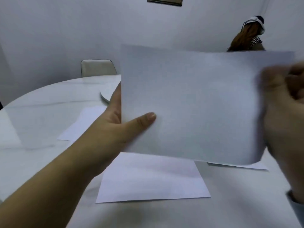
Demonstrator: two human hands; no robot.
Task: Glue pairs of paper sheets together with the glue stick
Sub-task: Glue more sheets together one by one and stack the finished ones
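Head view: you hold a white sheet (189, 104) up above the desk (32, 120).
Your left hand (125, 119) pinches its left edge, thumb on the front; your blurred right hand (284, 102) grips its right edge. Another sheet (153, 178) lies flat on the desk below, near you.

The left hand (121, 127) and its forearm are bare, no sleeve showing. At four o'clock, the blurred right hand (286, 112) ends in a pale grey-blue sleeve cuff (294, 199).
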